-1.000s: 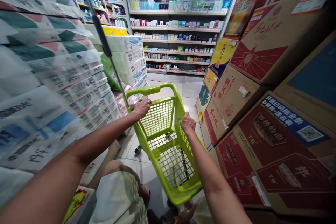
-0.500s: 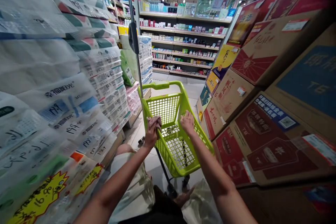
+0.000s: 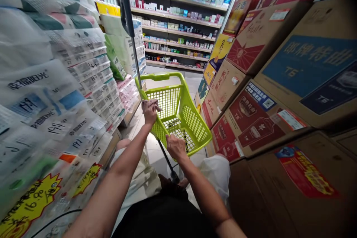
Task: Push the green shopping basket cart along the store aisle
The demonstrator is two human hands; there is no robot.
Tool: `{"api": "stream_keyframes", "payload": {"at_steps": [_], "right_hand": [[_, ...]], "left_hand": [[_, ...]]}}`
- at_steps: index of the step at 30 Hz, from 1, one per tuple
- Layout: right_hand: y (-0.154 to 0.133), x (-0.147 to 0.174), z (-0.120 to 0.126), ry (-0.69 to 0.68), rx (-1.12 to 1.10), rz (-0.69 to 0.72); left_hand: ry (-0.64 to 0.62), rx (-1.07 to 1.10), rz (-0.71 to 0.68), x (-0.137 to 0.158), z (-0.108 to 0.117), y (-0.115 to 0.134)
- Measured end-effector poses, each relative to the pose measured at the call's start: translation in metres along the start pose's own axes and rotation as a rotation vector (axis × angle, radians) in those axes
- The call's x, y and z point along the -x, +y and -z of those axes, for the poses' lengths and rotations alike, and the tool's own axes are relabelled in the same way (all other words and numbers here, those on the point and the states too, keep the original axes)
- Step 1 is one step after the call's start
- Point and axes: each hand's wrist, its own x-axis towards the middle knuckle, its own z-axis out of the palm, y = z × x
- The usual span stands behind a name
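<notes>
A bright green plastic shopping basket cart point(image 3: 195, 128) stands in front of me, its lattice basket tilted and no goods visible inside. My left hand point(image 3: 150, 114) is closed around a crumpled pinkish-grey cloth point(image 3: 150, 105) and rests at the basket's left rim. Fingers curled, my right hand point(image 3: 176, 147) grips the near rim of the basket. Its fingertips are partly hidden behind the hand. A thin metal pole point(image 3: 135, 54) with a dark clamp point(image 3: 127, 16) rises from the basket's far left corner.
Plastic-wrapped tissue packs point(image 3: 92, 78) are piled along the left, with a yellow price sign point(image 3: 30, 204) low down. Stacked cardboard cartons point(image 3: 251, 119) line the right side. Shelves of small boxed goods point(image 3: 175, 26) stand ahead, beyond a tiled floor point(image 3: 158, 70).
My right hand has moved from the basket's right side to its near rim. My left hand, with the cloth, has shifted toward the far left rim. The view has tilted down and turned right.
</notes>
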Motion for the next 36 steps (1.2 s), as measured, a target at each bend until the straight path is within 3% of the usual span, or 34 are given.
{"api": "stream_keyframes", "payload": {"at_steps": [4,6,9,13,16,18,20,22,23,25,28,30,33,36], "right_hand": [[0.013,-0.005,0.003,0.007,0.049,0.029],[0.022,-0.007,0.004,0.011,0.077,0.049],[0.035,-0.011,0.008,0.009,0.108,0.077],[0.053,-0.024,0.010,0.019,0.141,0.117],[0.065,-0.036,0.007,0.053,0.149,0.125],[0.071,-0.045,0.005,0.067,0.150,0.127],[0.077,-0.053,0.003,0.071,0.148,0.140],[0.081,-0.059,0.002,0.077,0.144,0.165],[0.083,-0.061,0.001,0.082,0.142,0.176],[0.085,-0.064,0.000,0.094,0.144,0.194],[0.085,-0.064,-0.002,0.110,0.148,0.212],[0.083,-0.062,-0.003,0.113,0.146,0.223],[0.080,-0.058,-0.004,0.114,0.139,0.245],[0.077,-0.056,-0.004,0.110,0.134,0.265]], "left_hand": [[-0.034,0.085,-0.066,0.076,-0.024,0.006],[-0.075,0.109,-0.111,0.086,-0.026,0.005],[-0.098,0.117,-0.166,0.056,-0.017,0.002],[0.064,0.161,-0.063,0.008,-0.001,0.004],[0.106,0.146,0.101,0.024,0.003,0.000],[-0.056,0.069,0.217,0.056,0.003,-0.008],[-0.438,-0.010,0.262,0.089,0.004,-0.018],[-0.585,-0.016,0.240,0.107,0.007,-0.025],[-0.578,-0.004,0.218,0.109,0.009,-0.027],[-0.412,0.053,0.167,0.095,0.013,-0.024],[0.009,0.197,0.100,0.053,0.017,-0.012],[0.215,0.269,0.075,0.027,0.016,-0.003],[0.374,0.277,0.129,0.013,0.005,0.006],[0.435,0.271,0.251,0.031,-0.011,0.012]]}}
